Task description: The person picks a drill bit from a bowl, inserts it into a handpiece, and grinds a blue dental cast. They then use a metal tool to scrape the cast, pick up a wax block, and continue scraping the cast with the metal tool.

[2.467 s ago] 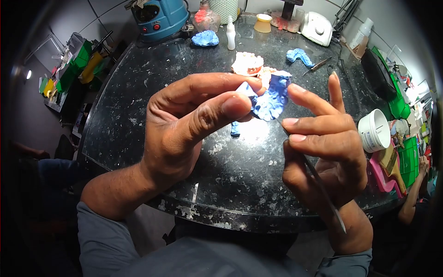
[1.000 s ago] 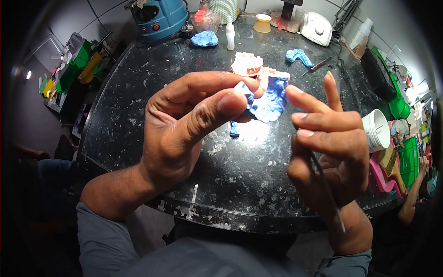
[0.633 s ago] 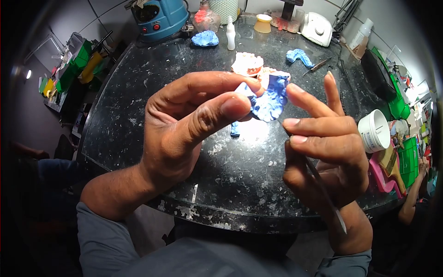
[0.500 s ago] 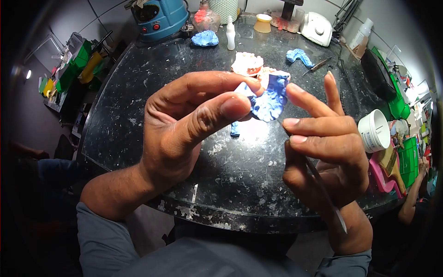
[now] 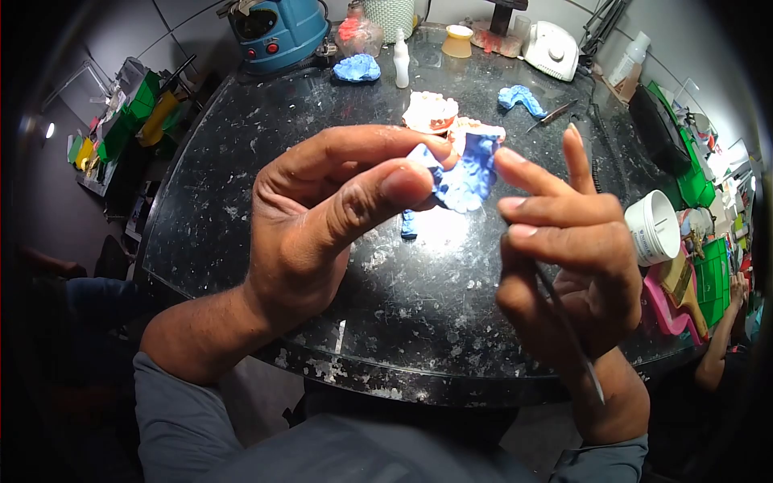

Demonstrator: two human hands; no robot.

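Observation:
My left hand [image 5: 310,217] pinches a blue dental impression [image 5: 467,183] between thumb and forefinger, its tooth-marked hollow turned toward me. In my right hand [image 5: 576,253] a slim metal tool [image 5: 578,346] is tucked under the curled fingers, its pointed end hanging down past the wrist. The right forefinger's tip is right at the impression's right edge, and the little finger sticks up. Behind the impression sit pinkish-white dental casts [image 5: 431,111], partly covered by it and my left hand. A small blue scrap [image 5: 409,227] lies on the table below.
On the black table [image 5: 386,322] lie another blue impression [image 5: 522,100], a knife-like tool [image 5: 554,115] and a blue lump [image 5: 357,68]. A white bottle [image 5: 402,60], a blue machine [image 5: 282,34] and a white device [image 5: 552,51] stand behind. A white tub [image 5: 654,229] is at right.
The impression has shifted very slightly left with my left hand. My right fingers have moved a little, the forefinger now closer over the impression's edge.

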